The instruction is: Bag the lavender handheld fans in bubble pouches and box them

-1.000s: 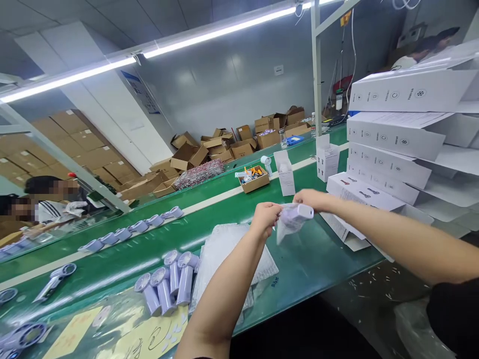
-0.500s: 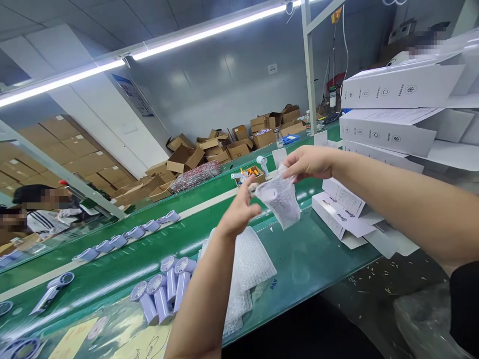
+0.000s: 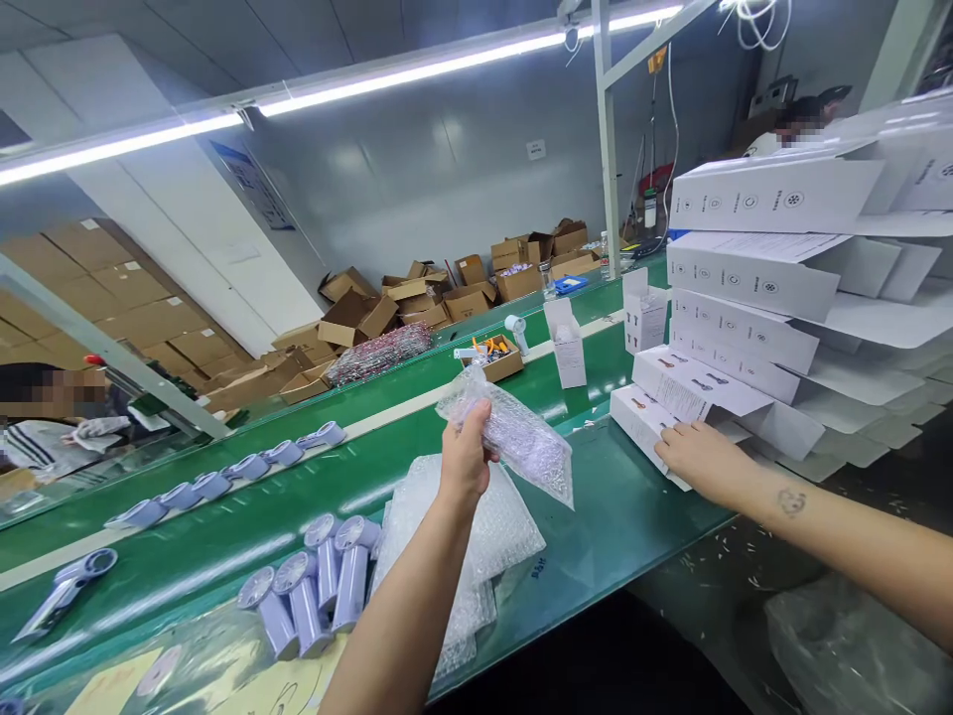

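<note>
My left hand (image 3: pixel 465 455) grips a bubble-wrap bag (image 3: pixel 521 437) with a lilac handheld fan inside, held above the green belt (image 3: pixel 596 516). My right hand (image 3: pixel 696 457) lies flat on the lowest white carton (image 3: pixel 640 422) of a stack of flat white cartons (image 3: pixel 745 308) at the right. A pile of bubble-wrap bags (image 3: pixel 476 536) lies under my left hand. Several loose lilac fans (image 3: pixel 313 586) lie on the belt near my left forearm.
A row of lilac fans (image 3: pixel 223 477) lies along the far lane. Upright white boxes (image 3: pixel 567 343) and a small cardboard tray of parts (image 3: pixel 495 356) stand mid-belt. Brown cartons (image 3: pixel 417 298) are heaped behind. A seated person (image 3: pixel 52 417) works at far left.
My right hand has let go of the bagged fan and dropped onto the lowest white carton. My left hand now holds the bag alone, lower and nearer the belt.
</note>
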Available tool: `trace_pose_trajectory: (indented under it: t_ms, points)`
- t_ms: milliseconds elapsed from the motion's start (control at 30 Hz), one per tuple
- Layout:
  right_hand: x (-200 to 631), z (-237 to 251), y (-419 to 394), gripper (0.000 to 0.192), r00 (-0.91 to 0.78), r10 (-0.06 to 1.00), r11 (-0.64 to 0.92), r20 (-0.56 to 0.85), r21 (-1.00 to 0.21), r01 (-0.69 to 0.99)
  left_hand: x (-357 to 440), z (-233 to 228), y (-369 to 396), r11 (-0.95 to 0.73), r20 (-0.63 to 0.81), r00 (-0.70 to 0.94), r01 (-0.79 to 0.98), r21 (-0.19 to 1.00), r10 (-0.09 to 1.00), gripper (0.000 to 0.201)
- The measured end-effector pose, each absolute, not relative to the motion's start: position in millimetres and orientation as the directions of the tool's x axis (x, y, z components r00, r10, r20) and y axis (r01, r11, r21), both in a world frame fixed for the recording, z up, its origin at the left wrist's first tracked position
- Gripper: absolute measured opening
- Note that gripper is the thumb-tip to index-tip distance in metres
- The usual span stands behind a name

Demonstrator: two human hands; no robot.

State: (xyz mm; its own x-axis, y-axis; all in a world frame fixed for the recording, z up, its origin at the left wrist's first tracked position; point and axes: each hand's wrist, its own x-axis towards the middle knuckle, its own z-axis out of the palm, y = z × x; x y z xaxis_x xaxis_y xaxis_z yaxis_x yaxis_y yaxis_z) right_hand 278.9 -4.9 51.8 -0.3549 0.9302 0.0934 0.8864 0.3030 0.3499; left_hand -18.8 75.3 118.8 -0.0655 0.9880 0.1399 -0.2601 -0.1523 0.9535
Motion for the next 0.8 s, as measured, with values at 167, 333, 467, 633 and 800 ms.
trace_pose_trajectory:
  t_ms: [167, 333, 467, 633, 800]
  points:
    - [261, 68, 29, 0.043, -0.519, 0.850, 0.510, 0.090, 0.104, 0.854, -26, 123, 73, -0.159, 0.114, -0.142, -0.358, 0.920, 0.983, 0.040]
    - [229, 22, 54, 0.017, -0.498, 0.866, 0.499, 0.033, -0.052, 0.865, -37, 123, 63, -0.152, 0.096, -0.168, -0.366, 0.918, 0.981, 0.039]
    - [217, 10, 63, 0.016, -0.461, 0.887, 0.462, 0.017, -0.055, 0.885, -50, 122, 51, -0.167, 0.125, -0.149, -0.319, 0.933, 0.981, 0.037]
    - [217, 67, 87, 0.042, -0.465, 0.878, 0.477, 0.112, -0.135, 0.868, -66, 130, 47, -0.215, 0.150, -0.204, -0.345, 0.914, 0.967, 0.035]
    - [198, 100, 105, 0.017, -0.296, 0.928, 0.355, 0.226, -0.297, 0.886, -64, 146, 51, -0.264, 0.124, -0.283, -0.535, 0.803, 0.951, 0.036]
